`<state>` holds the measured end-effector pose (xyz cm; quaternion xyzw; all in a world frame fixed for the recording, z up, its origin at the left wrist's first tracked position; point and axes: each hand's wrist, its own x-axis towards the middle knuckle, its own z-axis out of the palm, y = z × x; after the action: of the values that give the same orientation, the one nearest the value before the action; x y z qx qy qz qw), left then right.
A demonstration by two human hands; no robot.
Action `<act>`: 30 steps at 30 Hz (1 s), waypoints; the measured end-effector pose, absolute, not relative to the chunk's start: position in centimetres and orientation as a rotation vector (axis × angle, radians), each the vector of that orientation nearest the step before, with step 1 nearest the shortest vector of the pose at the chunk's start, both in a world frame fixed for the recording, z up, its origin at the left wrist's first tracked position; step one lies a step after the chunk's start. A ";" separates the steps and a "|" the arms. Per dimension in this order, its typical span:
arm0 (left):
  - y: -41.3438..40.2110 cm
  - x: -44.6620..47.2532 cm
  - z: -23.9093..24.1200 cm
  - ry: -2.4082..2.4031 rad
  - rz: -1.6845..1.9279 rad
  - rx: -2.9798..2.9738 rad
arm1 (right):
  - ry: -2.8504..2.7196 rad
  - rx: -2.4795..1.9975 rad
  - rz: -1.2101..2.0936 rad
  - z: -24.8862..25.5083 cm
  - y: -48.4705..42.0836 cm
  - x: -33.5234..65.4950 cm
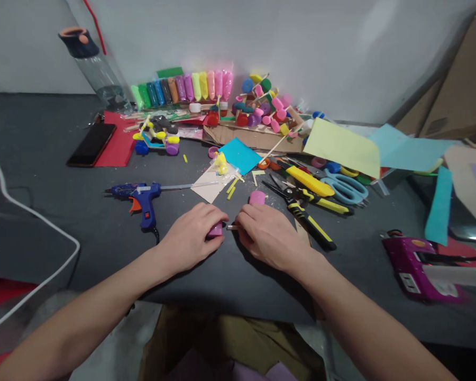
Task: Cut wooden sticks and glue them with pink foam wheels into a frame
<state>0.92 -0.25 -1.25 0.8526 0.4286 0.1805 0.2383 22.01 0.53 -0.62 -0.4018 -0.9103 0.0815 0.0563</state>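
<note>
We have both hands low over the near part of the worktop (230, 286), facing each other with a small gap between the fingertips. Our left hand (196, 228) is curled nearly closed, thumb and fingers pinching a purple cap (215, 230) whose right part shows between them. Our right hand (264, 232) is closed too, with a thin stick (232, 227) poking out of its fingers towards that cap; how far back the stick runs, we cannot tell. A pink cap (257, 197) sits just beyond the right knuckles, and we cannot see whether anything joins it to the stick. The step in hand looks to us like lining up stick and purple cap. We judge that the next move calls for a steady left pinch and a straight, gentle approach from the right, as so thin a stick could bend or slip. The glue gun (145, 198) lies left of our left hand, and the cutters (303, 214) lie beyond our right, both untouched.
</note>
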 end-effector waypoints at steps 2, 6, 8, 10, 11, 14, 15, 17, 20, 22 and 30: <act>-0.2 1.0 -1.4 1.171 0.512 2.332 | -2.721 -1.239 0.310 -0.7 0.5 22.1; -0.2 1.0 -1.5 1.155 0.572 2.279 | -2.586 -1.278 0.543 -0.3 0.6 22.1; -0.2 1.0 -1.5 1.143 0.594 2.264 | -2.494 -1.294 0.698 -0.1 0.7 22.1; -0.3 1.0 -1.5 1.132 0.615 2.259 | -2.401 -1.299 0.852 0.0 0.8 22.2; -0.3 1.0 -1.5 1.123 0.625 2.259 | -2.358 -1.296 0.921 0.0 1.0 22.2; -0.4 1.0 -1.6 1.092 0.651 2.280 | -2.247 -1.284 1.077 -0.1 1.4 22.3; -0.4 1.0 -1.7 1.083 0.658 2.288 | -2.216 -1.279 1.114 -0.2 1.5 22.3; -0.4 1.0 -1.8 1.076 0.669 2.296 | -2.163 -1.266 1.174 -0.3 1.6 22.2; -0.4 1.0 -2.0 1.095 0.688 2.289 | -2.100 -1.242 1.237 -0.4 1.6 22.2; -0.5 1.0 -2.1 1.113 0.697 2.293 | -2.070 -1.231 1.265 -0.4 1.5 22.1; -0.6 1.1 -2.1 1.127 0.703 2.281 | -2.028 -1.219 1.283 -0.4 1.4 22.0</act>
<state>1.15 -0.56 -2.13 0.8372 0.4136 0.2578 0.2482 21.97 1.36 -0.43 -0.4416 -0.7345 0.4645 0.2230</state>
